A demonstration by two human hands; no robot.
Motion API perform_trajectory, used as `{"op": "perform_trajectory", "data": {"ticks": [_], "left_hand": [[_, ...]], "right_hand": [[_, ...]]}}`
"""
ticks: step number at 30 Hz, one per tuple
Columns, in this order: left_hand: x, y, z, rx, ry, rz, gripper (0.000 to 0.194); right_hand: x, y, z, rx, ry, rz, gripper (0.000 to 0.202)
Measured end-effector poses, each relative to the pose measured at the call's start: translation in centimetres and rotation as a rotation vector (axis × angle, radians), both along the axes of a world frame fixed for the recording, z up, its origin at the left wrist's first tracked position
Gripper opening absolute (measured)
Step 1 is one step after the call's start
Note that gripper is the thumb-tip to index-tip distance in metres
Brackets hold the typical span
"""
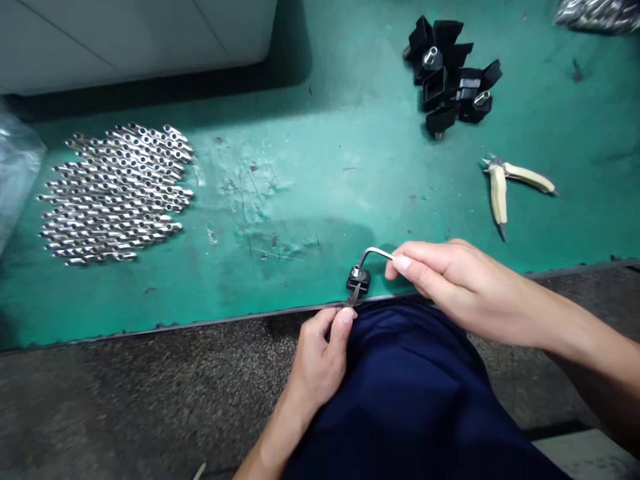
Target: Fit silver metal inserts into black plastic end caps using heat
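My right hand (450,283) is closed on the straight end of a bent hex key (379,251). The key's other end angles down beside a small silver metal fitting (356,271) on a black plastic part (358,281). That black part rests at the table's front edge. My left hand (323,353) pinches a dark, pointed metal tool (354,295), whose tip lies against the near side of the black part. Whether the tool grips the part or only presses on it, I cannot tell.
Many silver metal tubes (115,193) lie in rows at the left of the green table (310,167). Several black plastic parts (445,80) are heaped at the back right. Cream-handled cutters (500,183) lie right. A pale bin (150,33) stands at the back left.
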State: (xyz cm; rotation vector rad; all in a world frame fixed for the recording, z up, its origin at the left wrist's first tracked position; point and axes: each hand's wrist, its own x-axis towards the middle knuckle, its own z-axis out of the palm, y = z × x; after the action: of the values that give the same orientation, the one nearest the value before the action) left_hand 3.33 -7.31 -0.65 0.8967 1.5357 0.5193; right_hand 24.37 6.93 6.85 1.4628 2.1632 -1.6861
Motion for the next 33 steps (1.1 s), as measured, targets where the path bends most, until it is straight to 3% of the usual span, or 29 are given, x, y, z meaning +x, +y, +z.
{"op": "perform_trajectory", "data": {"ticks": [8,15,26,33], "left_hand": [[-0.2,0.0,0.1,0.064,0.026,-0.039,0.04],[-0.2,0.2,0.0,0.089,0.061,-0.067,0.039],[0.1,-0.4,-0.7,0.123,0.072,-0.051,0.038],[0.5,-0.2,-0.2,0.09,0.066,-0.048,0.043]], "right_hand": [[0.0,0.3,0.3,-0.03,-0.036,0.102,0.039],[0.0,-0.5,0.3,-0.003,-0.028,0.098,0.039],[-0.3,-2.4,-0.2,-0.008,0.085,-0.073,0.032],[-0.5,-3.6,-1.0,-0.058,0.118,-0.198,0.029]]}}
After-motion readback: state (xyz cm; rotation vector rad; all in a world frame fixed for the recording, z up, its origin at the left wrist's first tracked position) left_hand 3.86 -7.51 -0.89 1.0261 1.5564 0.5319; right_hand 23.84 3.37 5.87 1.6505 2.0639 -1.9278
